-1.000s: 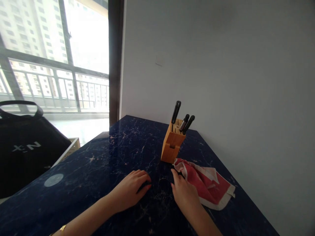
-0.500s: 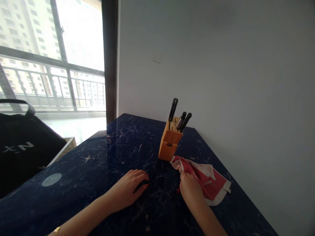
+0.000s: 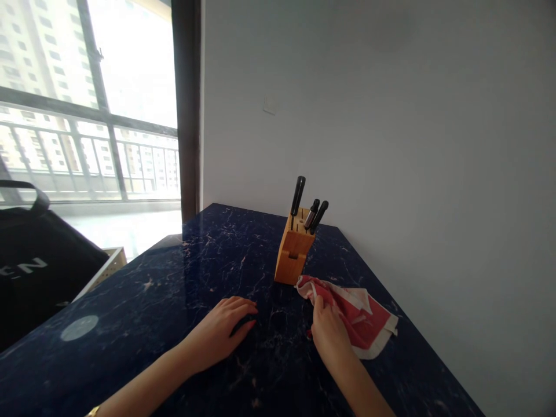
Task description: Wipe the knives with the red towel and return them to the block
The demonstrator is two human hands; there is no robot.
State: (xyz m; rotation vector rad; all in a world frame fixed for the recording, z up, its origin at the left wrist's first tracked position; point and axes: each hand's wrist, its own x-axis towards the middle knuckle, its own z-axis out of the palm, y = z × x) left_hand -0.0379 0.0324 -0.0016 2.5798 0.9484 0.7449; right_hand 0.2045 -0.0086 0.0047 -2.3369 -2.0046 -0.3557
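Observation:
My left hand rests on the dark blue marbled table, palm down. Its thumb stands apart from its loosely bent fingers, and nothing is in it. Over to the right, my right hand has its fingers closed on the left part of a red and white cloth. The rest of that cloth lies crumpled on the tabletop. Just beyond it stands a wooden knife block, upright. One black knife handle sticks up highest from the block, with two shorter handles beside it.
A grey wall runs along the table's right and far sides. On the left are a black bag with white letters and a pale perforated crate. A round whitish disc or mark shows on the table's left part.
The view has turned slightly right, so everything sits a little further left. My left thumb and fingers look slightly further apart. The right hand stays on the cloth.

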